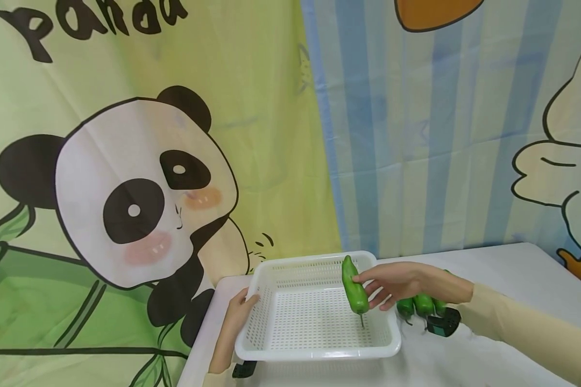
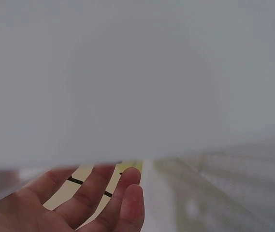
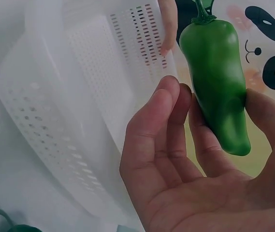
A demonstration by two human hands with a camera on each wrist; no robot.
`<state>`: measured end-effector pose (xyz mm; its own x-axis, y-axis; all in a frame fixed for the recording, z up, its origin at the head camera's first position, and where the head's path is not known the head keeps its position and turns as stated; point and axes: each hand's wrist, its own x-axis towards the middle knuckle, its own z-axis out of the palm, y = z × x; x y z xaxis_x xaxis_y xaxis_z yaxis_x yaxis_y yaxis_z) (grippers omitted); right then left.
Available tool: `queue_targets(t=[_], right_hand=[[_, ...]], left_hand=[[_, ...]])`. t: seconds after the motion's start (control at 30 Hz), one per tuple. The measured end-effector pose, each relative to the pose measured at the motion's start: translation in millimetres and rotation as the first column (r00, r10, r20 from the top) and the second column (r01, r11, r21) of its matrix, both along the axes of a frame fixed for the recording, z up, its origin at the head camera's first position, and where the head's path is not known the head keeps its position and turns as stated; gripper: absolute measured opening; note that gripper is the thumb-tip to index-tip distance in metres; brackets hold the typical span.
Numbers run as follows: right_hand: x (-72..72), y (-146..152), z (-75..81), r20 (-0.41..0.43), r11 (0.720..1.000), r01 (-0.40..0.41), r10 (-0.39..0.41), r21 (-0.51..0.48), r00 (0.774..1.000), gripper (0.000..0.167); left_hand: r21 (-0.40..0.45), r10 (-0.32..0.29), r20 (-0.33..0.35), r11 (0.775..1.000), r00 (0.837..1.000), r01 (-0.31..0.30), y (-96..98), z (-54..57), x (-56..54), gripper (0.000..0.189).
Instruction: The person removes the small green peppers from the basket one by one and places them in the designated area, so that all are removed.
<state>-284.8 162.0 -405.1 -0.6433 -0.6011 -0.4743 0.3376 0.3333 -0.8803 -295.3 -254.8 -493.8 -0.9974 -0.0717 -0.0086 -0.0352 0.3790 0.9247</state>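
My right hand (image 1: 399,280) pinches a green pepper (image 1: 353,287) between thumb and fingers, above the right side of a white plastic basket (image 1: 314,355). The pepper's stem points down in the head view. Close up in the right wrist view, the pepper (image 3: 214,82) is smooth and glossy, and the other fingers curl beside it without touching the basket. My left hand (image 1: 237,317) grips the basket's left rim, thumb over the edge. From the left wrist, its fingers (image 2: 130,205) show beneath a pale surface that fills most of the view.
Several green peppers (image 1: 423,305) lie on the white table (image 1: 503,269) right of the basket, partly hidden behind my right wrist. A black wrist device (image 1: 444,322) sits below that wrist. A panda-print curtain (image 1: 281,161) hangs behind the table.
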Motion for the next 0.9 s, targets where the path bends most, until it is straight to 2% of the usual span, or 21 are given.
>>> queue_targets(t=[0.47, 0.63, 0.9], right_hand=[[8.1, 26.8, -2.9, 0.008, 1.000, 0.003, -0.002, -0.025, 1.000, 0.033], [9.6, 37.2, -7.4, 0.014, 0.998, -0.014, 0.015, -0.061, 1.000, 0.038], [14.3, 55.5, -13.0, 0.010, 0.996, 0.009, -0.008, -0.090, 1.000, 0.040]], left_hand=[[-0.002, -0.006, -0.010, 1.000, 1.000, 0.006, 0.3, 0.9, -0.4, 0.048], [0.001, -0.007, -0.001, 1.000, 1.000, 0.007, 0.5, 0.8, -0.2, 0.049], [0.019, 0.001, 0.018, 1.000, 1.000, -0.001, -0.3, 0.6, 0.1, 0.050]])
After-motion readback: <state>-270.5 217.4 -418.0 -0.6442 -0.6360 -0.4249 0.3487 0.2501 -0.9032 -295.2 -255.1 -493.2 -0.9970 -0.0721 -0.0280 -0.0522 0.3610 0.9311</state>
